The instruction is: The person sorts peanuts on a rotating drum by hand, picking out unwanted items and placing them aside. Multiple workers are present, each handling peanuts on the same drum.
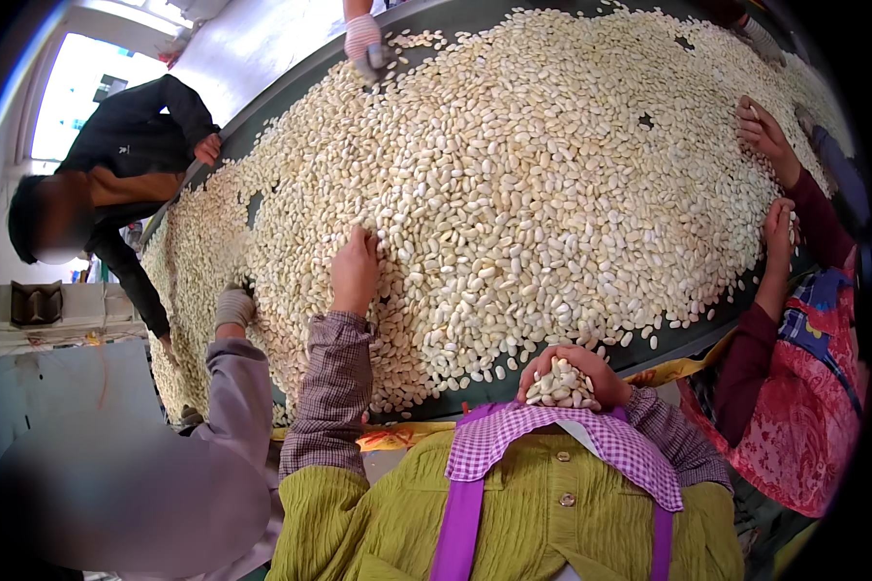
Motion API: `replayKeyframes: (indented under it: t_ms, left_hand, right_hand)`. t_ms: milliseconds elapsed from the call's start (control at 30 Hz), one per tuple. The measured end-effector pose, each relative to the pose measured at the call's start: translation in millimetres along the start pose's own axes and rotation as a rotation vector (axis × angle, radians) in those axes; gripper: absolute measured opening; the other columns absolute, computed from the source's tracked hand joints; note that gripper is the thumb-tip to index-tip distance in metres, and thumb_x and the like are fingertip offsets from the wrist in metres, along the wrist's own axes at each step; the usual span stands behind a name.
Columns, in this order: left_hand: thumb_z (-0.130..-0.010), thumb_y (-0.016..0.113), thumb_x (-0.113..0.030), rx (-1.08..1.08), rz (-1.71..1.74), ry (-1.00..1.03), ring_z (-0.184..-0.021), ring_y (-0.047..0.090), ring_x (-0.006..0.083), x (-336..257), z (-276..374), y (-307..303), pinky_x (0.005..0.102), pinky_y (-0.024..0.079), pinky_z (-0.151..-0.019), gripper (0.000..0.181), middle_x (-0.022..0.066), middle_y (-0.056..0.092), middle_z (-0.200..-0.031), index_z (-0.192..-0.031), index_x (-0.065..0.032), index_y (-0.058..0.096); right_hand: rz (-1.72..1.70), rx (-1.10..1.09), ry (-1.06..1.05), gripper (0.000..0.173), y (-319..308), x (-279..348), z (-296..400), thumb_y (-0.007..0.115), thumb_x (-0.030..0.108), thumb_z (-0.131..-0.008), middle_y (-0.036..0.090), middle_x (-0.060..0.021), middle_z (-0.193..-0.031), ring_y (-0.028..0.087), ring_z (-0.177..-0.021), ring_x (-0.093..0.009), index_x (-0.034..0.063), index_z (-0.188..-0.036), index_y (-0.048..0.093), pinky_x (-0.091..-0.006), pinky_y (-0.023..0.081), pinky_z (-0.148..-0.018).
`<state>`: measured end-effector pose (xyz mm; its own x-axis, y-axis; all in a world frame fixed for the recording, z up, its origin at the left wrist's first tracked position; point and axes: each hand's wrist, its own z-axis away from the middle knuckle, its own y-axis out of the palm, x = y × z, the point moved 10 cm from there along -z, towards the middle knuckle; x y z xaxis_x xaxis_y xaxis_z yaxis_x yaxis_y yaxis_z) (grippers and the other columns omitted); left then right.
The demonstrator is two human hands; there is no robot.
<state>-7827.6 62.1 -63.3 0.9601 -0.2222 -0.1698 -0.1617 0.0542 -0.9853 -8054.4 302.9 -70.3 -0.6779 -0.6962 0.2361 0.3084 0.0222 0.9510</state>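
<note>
Many pale white beans (523, 196) lie spread in a thick layer over a long dark table (697, 338). My left hand (354, 270) reaches out over them, back of the hand up, fingertips together and touching the beans; whether a bean is between them is hidden. Close to my body, at the near table edge, my right hand (581, 367) is cupped around a small heap of beans (563, 385), just above the purple checked apron (559, 428).
At my left, a person's gloved hand (235, 306) touches the beans. Across the far left corner, a person in a dark jacket (134, 138) leans over the table. Another gloved hand (363, 45) is at the far edge. On my right, a person's bare hands (763, 134) are over the beans.
</note>
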Motion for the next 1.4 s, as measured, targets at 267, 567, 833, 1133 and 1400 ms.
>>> replayKeyframes:
  t_ms: [267,567,833,1133,1400]
  left_hand:
    - [-0.090,0.057,-0.021,0.152,0.388,-0.335,-0.060,0.052,0.0136,36,37,13,0.0281,0.041,-0.055,0.021,0.0047,0.059,-0.070,-0.091,-0.0005,0.058]
    - [-0.099,0.035,-0.039,0.387,2.219,-0.540,-0.037,0.027,0.0025,-107,113,50,0.0162,0.021,-0.027,0.034,-0.0037,0.046,-0.059,-0.090,-0.0099,0.049]
    - [-0.093,0.054,-0.020,0.208,0.899,-0.282,-0.047,0.041,0.0068,-122,100,26,0.0204,0.033,-0.044,0.014,0.0008,0.051,-0.063,-0.096,-0.0065,0.056]
    - [-0.096,0.049,-0.024,-0.071,0.757,-0.499,-0.047,0.039,0.0042,-26,68,26,0.0189,0.031,-0.042,0.024,-0.0016,0.050,-0.060,-0.089,-0.0031,0.057]
    - [-0.094,0.051,-0.020,0.416,1.436,-0.428,-0.050,0.039,0.0006,-231,71,69,0.0159,0.030,-0.043,0.016,-0.0074,0.049,-0.065,-0.095,-0.0084,0.062]
  right_hand:
    - [0.024,-0.010,0.019,0.041,-15,11,19,0.028,0.026,-0.097,0.056,-0.0234,-0.110,0.058,-0.103,-0.034,-0.0050,-0.101,0.054,-0.0402,0.044,-0.094]
    - [0.024,0.014,0.009,0.040,-22,28,34,0.029,0.026,-0.096,0.056,-0.0236,-0.109,0.059,-0.102,-0.035,-0.0042,-0.098,0.054,-0.0411,0.045,-0.093]
    - [0.007,0.016,0.003,0.040,-34,42,49,0.028,0.027,-0.097,0.057,-0.0232,-0.107,0.059,-0.100,-0.033,-0.0035,-0.096,0.055,-0.0406,0.045,-0.092]
    - [-0.013,0.026,-0.004,0.038,-36,61,66,0.027,0.025,-0.096,0.058,-0.0219,-0.105,0.058,-0.100,-0.032,-0.0016,-0.096,0.054,-0.0406,0.044,-0.092]
    - [0.010,0.003,-0.014,0.038,-56,75,81,0.030,0.027,-0.096,0.057,-0.0221,-0.107,0.058,-0.101,-0.031,-0.0027,-0.097,0.054,-0.0398,0.044,-0.093]
